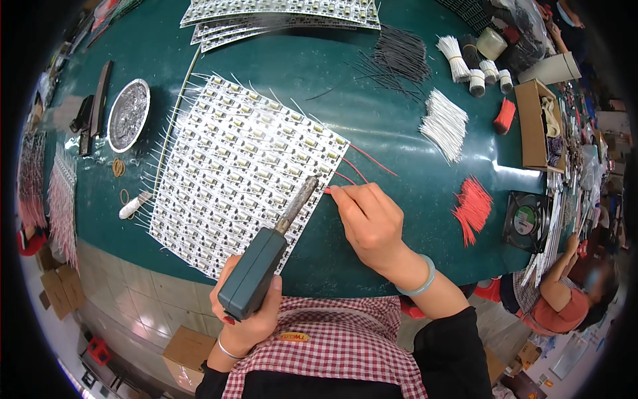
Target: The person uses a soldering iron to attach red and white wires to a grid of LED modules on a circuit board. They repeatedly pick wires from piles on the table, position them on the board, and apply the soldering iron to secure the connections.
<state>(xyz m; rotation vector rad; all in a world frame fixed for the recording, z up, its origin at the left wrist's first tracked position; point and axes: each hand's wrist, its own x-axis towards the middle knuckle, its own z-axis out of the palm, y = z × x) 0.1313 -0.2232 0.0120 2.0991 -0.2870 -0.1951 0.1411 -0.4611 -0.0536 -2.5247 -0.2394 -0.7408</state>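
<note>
1. Head view, work: The sheet of small circuit boards [226, 159] lay flat and turned at an angle on the green table [428, 219], in front of the person. Pale wires projected from its left and upper edges; red wires [375, 163] projected from its right edge.
2. Head view, left grip: The left hand [259, 326] was wrapped around the soldering gun [251, 276]. The metal tip lay over the sheet near its right edge; contact with a pad could not be confirmed.
3. Head view, right grip: The right hand [372, 216] was pinched at the same edge, apparently on a red wire [327, 191]. The fingertips partly hid the hold.
4. Head view, supply: Red wire pieces [472, 209], white wire pieces [444, 124] and black wire pieces [402, 53] lay in separate piles to the right of and beyond the sheet.
5. Step in hand (judgement): A red wire was apparently being soldered to the right edge.
6. Next move (judgement): It called for a steady wire end, the hot tip brought exactly to the joint, and fingers kept clear of the metal.
</note>
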